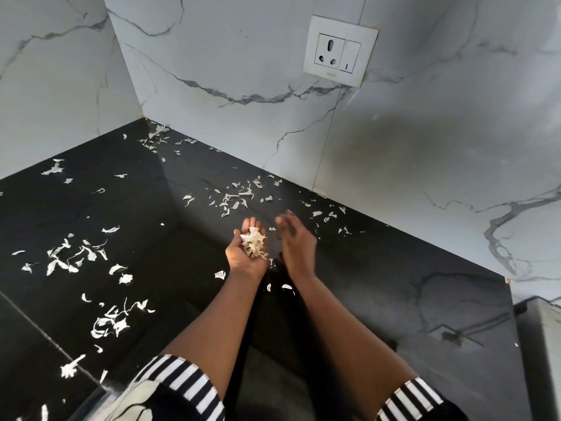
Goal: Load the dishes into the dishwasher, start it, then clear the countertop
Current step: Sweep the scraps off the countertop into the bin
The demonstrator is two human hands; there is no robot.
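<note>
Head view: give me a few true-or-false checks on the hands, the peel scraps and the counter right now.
1. The left hand carries a heap of peel scraps in its upturned palm. True.
2. The right hand grips a cloth. False: it holds nothing, though it is blurred.
3. The countertop is wiped clean. False: loose scraps lie scattered across it.
4. A wall socket sits on the marble backsplash. True.
</note>
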